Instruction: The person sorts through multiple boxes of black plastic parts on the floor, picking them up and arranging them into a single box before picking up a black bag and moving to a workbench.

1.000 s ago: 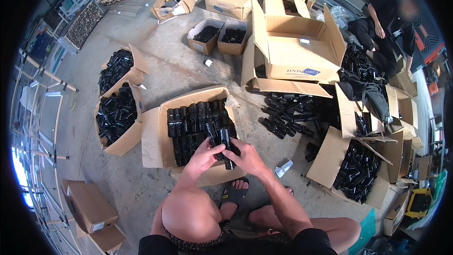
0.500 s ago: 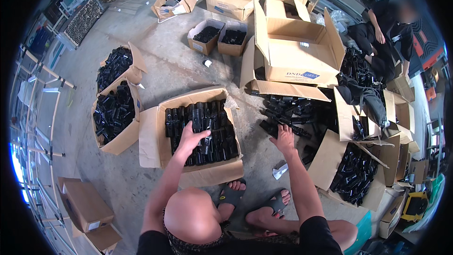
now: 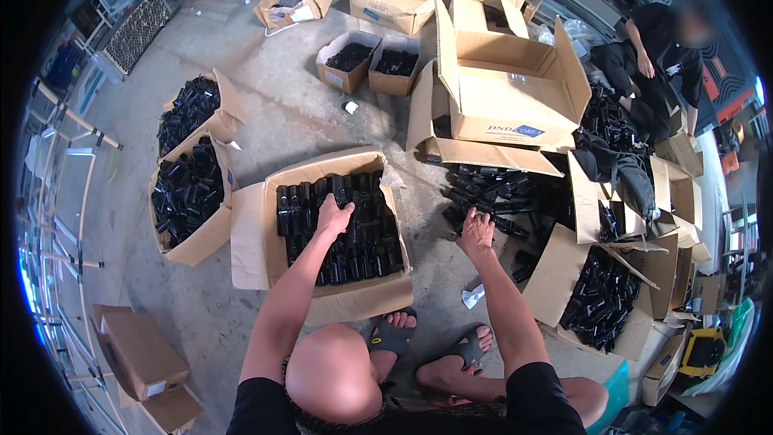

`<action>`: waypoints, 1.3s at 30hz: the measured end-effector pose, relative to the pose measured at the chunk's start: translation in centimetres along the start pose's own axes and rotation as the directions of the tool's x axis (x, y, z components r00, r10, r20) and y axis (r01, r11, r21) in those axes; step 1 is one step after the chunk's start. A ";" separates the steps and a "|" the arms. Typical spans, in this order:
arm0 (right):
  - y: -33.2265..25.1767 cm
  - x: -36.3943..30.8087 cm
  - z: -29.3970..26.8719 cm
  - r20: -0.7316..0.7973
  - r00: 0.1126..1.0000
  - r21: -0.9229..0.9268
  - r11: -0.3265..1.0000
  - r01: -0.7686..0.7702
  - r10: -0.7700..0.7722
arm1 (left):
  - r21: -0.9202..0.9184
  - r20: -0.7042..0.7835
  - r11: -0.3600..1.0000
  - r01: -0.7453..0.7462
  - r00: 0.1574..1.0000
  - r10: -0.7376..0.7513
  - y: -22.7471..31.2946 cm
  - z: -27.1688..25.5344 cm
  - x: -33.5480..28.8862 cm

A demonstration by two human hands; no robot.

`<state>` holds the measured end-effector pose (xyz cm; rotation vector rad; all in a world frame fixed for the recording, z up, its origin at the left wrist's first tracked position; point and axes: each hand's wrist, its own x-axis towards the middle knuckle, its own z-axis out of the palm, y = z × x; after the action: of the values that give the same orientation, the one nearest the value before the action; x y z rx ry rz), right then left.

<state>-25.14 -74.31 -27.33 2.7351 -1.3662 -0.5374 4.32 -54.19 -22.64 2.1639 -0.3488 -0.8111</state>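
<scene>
In front of me stands an open cardboard box (image 3: 362,302) packed with rows of glossy black tubular parts (image 3: 354,262). My left hand (image 3: 334,216) reaches into it, closed at the upper middle of the rows on a black tubular part (image 3: 342,187); its fingertips are partly hidden. To the right, my right hand (image 3: 477,234) is at the near left edge of a loose pile of similar parts (image 3: 499,189) on the floor. Its fingers are curled over one black tubular part (image 3: 454,216).
Two boxes of black parts (image 3: 189,193) stand at left. A large open carton (image 3: 515,105) sits behind the pile; another box of parts (image 3: 600,298) is at right. Two small boxes (image 3: 346,72) stand farther off. A co-worker (image 3: 652,64) sits at far right. A white scrap (image 3: 473,296) lies near my foot.
My left hand has moved slightly away from me within the box, toward the upper rows. My right hand has shifted slightly left, and its fingers have drawn in around a part.
</scene>
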 end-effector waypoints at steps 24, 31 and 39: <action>-1.1 -1.6 -2.3 0.139 0.989 0.205 0.976 -0.073 0.045 | 0.530 -0.069 0.784 -0.324 0.904 0.421 1.8 -0.3 0.9; 2.3 -4.9 -0.6 0.267 0.949 0.599 0.742 -0.302 0.171 | 0.607 0.208 0.386 -0.695 0.608 0.766 2.3 3.7 -1.8; -0.4 -7.3 1.2 0.145 0.983 0.449 0.878 -0.166 0.112 | 0.620 0.609 0.117 -0.776 0.570 0.551 2.9 0.6 0.5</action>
<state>-29.22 -68.24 -26.44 2.9556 -1.9253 -0.4090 4.38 -56.71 -20.99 2.2703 -2.1542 -0.2839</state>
